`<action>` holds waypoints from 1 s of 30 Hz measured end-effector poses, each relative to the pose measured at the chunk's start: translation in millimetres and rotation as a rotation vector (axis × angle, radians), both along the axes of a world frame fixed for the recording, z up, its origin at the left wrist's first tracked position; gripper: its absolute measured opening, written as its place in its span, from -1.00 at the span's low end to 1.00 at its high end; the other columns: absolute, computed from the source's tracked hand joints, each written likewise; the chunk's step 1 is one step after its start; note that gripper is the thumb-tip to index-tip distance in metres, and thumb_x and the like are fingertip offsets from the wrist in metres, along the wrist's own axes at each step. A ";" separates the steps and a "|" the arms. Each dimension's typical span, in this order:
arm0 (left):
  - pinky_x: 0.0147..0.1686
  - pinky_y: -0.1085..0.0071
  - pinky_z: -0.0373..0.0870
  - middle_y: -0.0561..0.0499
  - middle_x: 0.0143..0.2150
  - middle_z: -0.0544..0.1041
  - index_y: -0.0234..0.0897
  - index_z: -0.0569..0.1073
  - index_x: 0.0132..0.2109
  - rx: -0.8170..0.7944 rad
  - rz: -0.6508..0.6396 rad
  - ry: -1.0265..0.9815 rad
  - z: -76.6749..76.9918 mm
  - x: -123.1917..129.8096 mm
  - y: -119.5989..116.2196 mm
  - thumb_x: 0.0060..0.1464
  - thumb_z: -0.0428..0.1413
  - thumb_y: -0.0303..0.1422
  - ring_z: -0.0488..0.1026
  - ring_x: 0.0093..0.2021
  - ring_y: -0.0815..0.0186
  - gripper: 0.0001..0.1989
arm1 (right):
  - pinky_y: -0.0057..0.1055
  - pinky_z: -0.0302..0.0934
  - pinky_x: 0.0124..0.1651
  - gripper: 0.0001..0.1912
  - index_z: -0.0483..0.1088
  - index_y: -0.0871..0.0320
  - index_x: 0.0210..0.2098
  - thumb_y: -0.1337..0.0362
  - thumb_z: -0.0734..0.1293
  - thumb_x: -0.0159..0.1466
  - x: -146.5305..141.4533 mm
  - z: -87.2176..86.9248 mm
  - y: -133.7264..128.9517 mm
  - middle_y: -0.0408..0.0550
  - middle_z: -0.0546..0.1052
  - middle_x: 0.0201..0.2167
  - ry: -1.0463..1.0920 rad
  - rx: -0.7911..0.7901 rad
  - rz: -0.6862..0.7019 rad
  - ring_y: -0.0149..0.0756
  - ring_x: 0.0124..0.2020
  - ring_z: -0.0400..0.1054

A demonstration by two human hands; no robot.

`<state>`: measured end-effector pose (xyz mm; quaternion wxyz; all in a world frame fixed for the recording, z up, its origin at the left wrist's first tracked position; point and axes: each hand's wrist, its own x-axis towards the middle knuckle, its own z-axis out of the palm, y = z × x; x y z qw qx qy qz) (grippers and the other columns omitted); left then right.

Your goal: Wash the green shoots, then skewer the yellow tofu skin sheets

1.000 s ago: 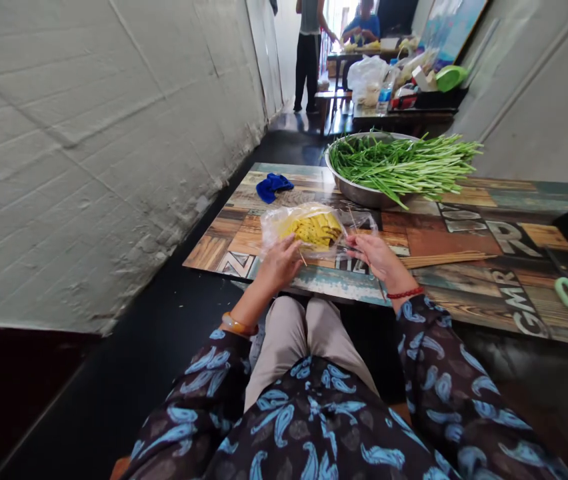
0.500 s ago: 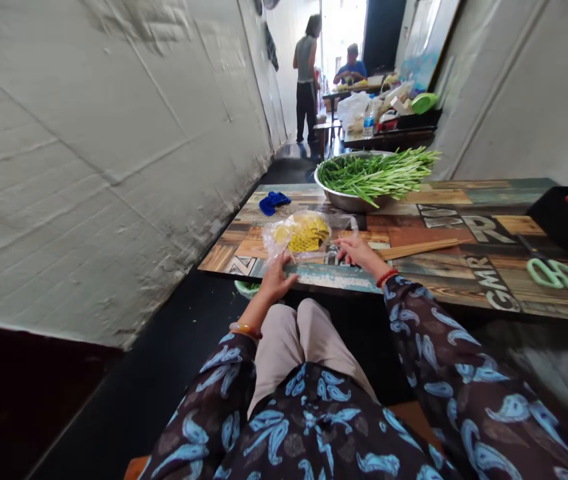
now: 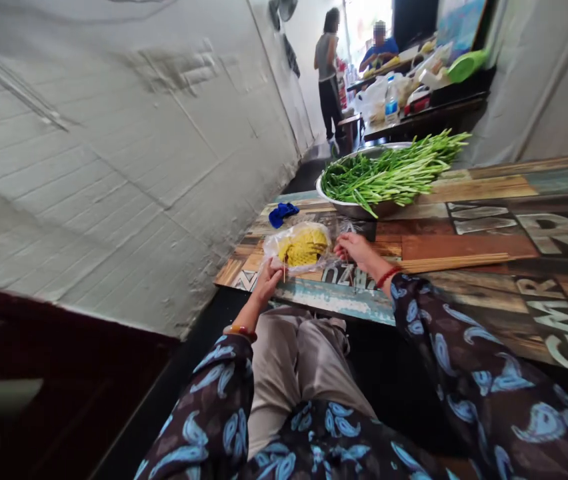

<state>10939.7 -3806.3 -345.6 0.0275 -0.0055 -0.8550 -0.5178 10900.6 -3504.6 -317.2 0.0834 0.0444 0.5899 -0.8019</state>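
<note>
Counter: wood-plank patterned top (image 3: 444, 237) in browns and worn blue-green; pale capitals on dark patches at the right read "GMR", turned sideways, with a larger "R" and a "W" beyond; a "Z" shows at the near left corner, and more lettering by the bag is partly covered.
Metal basin: round, silvery (image 3: 320, 190), on the far side of the counter, heaped with long green stalks (image 3: 404, 173) that overhang its right rim.
Clear plastic bag: crumpled and shiny (image 3: 274, 247), lying near the counter's front left edge, between the two hands.
Yellow food: bright, ridged pieces (image 3: 307, 243) with darker lines, packed together inside the bag; the exact kind cannot be told.
Right hand: reaches in from the right (image 3: 355, 249), palm inward, fingers curled and nearly meeting the thumb beside the bag's right end; what it pinches, if anything, cannot be told.
Left hand: at the bag's near left edge (image 3: 267, 281), fingers loosely bent, thumb slightly apart; whether it grips plastic cannot be told.
Thin wooden sticks: a bundle (image 3: 457, 262) lying just right of the right wrist.
Blue cloth: bunched (image 3: 283, 214) behind the bag.
</note>
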 end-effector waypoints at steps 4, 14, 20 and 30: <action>0.20 0.11 0.25 -0.20 -0.02 0.60 -0.47 -0.07 0.46 0.065 0.044 -0.056 0.3 -1.1 1.9 0.09 0.16 -0.12 0.48 0.07 0.10 -0.04 | -0.64 0.01 -0.65 -0.91 0.36 0.17 -0.39 0.42 0.31 0.27 -4.9 -13.3 5.8 -0.26 0.41 -0.66 0.032 0.049 -0.019 -0.54 -0.70 0.20; 0.09 0.18 0.36 -0.13 -0.16 0.63 -0.38 0.17 0.40 -0.048 0.054 -0.092 23.9 -4.5 24.2 0.13 0.18 -0.24 0.55 -0.07 0.14 -0.25 | -0.59 0.09 -0.59 -0.79 0.45 0.20 -0.31 0.21 0.45 0.12 -1.6 -28.1 11.1 -0.23 0.43 -0.60 0.153 0.130 -0.041 -0.53 -0.64 0.20; -0.18 0.33 0.43 -0.01 -0.37 0.60 -0.40 0.41 0.17 -0.020 0.116 -0.080 35.3 -5.6 32.6 0.09 0.15 -0.38 0.53 -0.34 0.28 -0.51 | -0.58 0.04 -0.60 -0.71 0.45 0.18 -0.31 0.14 0.46 0.04 2.7 -24.9 13.4 -0.22 0.44 -0.58 0.148 0.131 -0.028 -0.53 -0.65 0.17; -0.40 0.51 0.32 -0.03 -0.31 0.58 -0.37 0.43 -0.02 0.289 0.226 -0.057 89.2 -39.4 35.7 0.19 0.09 -0.39 0.53 -0.39 0.40 -0.77 | -0.57 0.06 -0.58 -0.56 0.48 0.18 -0.26 0.01 0.49 -0.02 6.8 -25.2 10.7 -0.20 0.44 -0.53 0.092 0.157 -0.039 -0.52 -0.60 0.19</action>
